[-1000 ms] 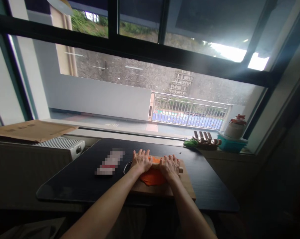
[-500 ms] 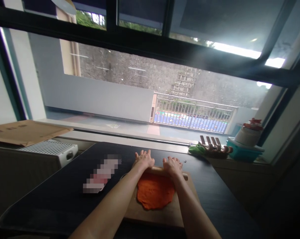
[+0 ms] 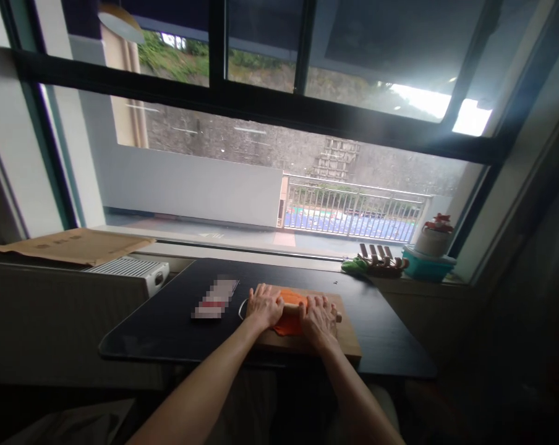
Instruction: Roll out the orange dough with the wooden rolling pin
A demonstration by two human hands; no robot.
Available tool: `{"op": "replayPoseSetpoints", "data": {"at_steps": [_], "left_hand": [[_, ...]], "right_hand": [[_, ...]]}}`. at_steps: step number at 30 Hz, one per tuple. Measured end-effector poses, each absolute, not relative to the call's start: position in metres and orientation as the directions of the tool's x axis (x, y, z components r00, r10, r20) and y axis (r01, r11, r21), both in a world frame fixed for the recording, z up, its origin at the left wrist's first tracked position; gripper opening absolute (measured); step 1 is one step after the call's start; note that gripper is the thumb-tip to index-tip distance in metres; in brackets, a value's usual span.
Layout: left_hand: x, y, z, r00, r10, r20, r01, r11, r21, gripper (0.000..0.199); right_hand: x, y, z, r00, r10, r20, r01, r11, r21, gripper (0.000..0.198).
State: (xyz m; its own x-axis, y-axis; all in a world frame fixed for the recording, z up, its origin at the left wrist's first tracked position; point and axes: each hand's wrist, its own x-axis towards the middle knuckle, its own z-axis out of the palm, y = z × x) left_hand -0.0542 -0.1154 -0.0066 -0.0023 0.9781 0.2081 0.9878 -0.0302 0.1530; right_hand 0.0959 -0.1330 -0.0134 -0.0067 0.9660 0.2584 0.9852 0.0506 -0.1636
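A wooden rolling pin [image 3: 292,308] lies across a flat orange sheet of dough [image 3: 289,326] on a wooden board [image 3: 349,339]. My left hand [image 3: 264,306] presses on the pin's left part, its fingers curved over it. On the right part, my right hand [image 3: 320,319] grips in the same way, and the pin's tip pokes out beyond it. Dough shows both in front of and behind the pin; its sides are partly covered by my hands. A metal handle [image 3: 242,309] curves out at the board's left edge.
The dark table [image 3: 168,337] stands against a window sill. Left of the board lies a blurred-out flat object [image 3: 214,301]. A brown envelope [image 3: 75,245] rests on a radiator [image 3: 140,272]. At the right, the sill carries a brown rack [image 3: 384,264], a green cloth [image 3: 354,266] and a teal box [image 3: 428,264].
Both hands have drawn the rolling pin back from the far edge of the dough to its middle. My fingers, spread before, now curve over the pin. The camera view has tilted and shifted.
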Motion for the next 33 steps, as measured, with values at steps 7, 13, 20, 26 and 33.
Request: {"op": "replayPoseSetpoints", "data": {"at_steps": [7, 13, 20, 26, 33], "left_hand": [[-0.05, -0.091, 0.027, 0.022, 0.993, 0.115, 0.98, -0.044, 0.192, 0.048], [-0.025, -0.045, 0.011, -0.08, 0.991, 0.106, 0.964, 0.05, 0.261, 0.054], [-0.022, -0.059, -0.007, -0.122, 0.961, 0.25, 0.96, 0.051, 0.274, 0.048], [-0.023, -0.09, -0.006, -0.15, 0.973, 0.177, 0.95, 0.092, 0.299, 0.054], [-0.022, -0.1, -0.011, -0.174, 0.93, 0.323, 0.941, 0.06, 0.334, 0.051]], "right_hand": [[0.108, -0.115, 0.002, -0.056, 0.988, 0.145, 0.961, 0.092, -0.26, 0.045], [0.1, -0.067, 0.009, 0.04, 0.982, 0.187, 0.959, 0.014, -0.282, 0.042], [0.096, -0.071, -0.006, 0.059, 0.975, 0.216, 0.961, 0.003, -0.277, 0.039], [0.094, -0.104, -0.01, 0.085, 0.966, 0.243, 0.958, -0.012, -0.287, 0.042], [0.092, -0.117, -0.008, 0.049, 0.933, 0.356, 0.967, 0.046, -0.251, 0.038]]}}
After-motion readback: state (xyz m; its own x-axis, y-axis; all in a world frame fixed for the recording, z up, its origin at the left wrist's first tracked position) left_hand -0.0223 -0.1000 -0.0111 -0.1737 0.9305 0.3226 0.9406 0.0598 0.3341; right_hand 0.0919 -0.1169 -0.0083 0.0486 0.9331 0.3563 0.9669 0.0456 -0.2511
